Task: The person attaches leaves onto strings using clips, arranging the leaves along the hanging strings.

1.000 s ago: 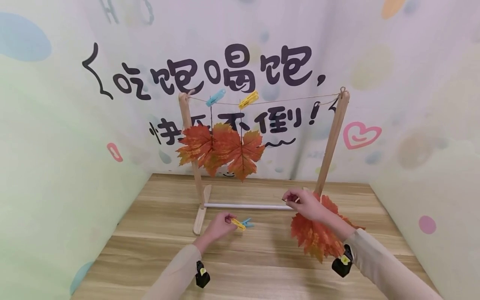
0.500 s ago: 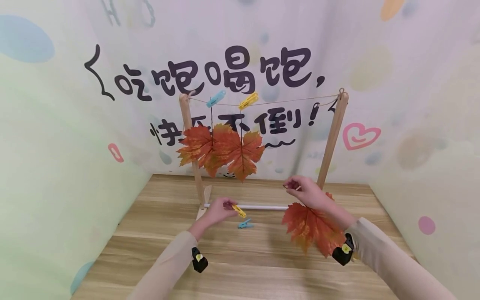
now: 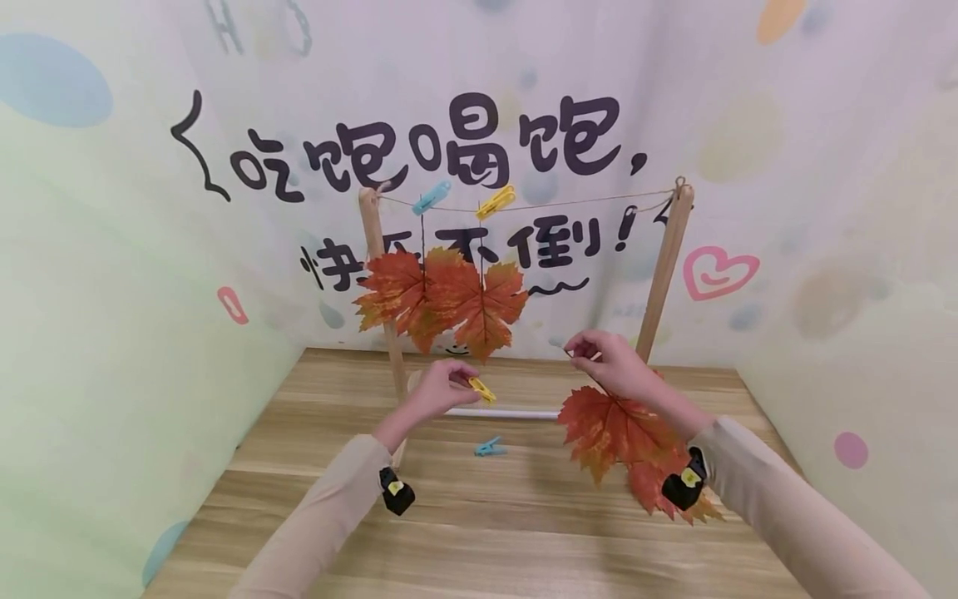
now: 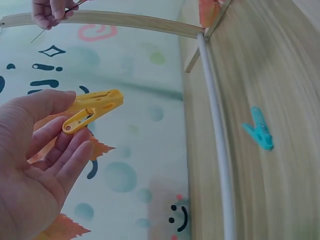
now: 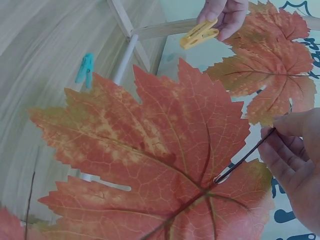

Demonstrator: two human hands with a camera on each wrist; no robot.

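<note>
My left hand (image 3: pixel 441 388) pinches a yellow clothespin (image 4: pixel 95 107) between thumb and fingers, in front of the frame's white crossbar. Farther right, my right hand (image 3: pixel 609 363) pinches the thin dark stem (image 5: pixel 248 154) of a red-orange maple leaf (image 5: pixel 165 150), which hangs below the hand. Two similar leaves (image 3: pixel 482 308) hang from the string (image 3: pixel 584 200), one under a blue clothespin (image 3: pixel 432 197) and one under a yellow clothespin (image 3: pixel 497 200). Another blue clothespin (image 3: pixel 490 448) lies on the table between my hands.
Two wooden posts (image 3: pixel 664 274) hold the string, with a white rod (image 3: pixel 516 413) joining them low down. Another leaf (image 3: pixel 651 489) lies on the wooden table (image 3: pixel 479 541) under my right forearm. A wall with printed lettering stands behind.
My left hand has risen with the yellow clothespin, away from the blue one on the table. My right hand has also risen, lifting its leaf, so another leaf now shows below it.
</note>
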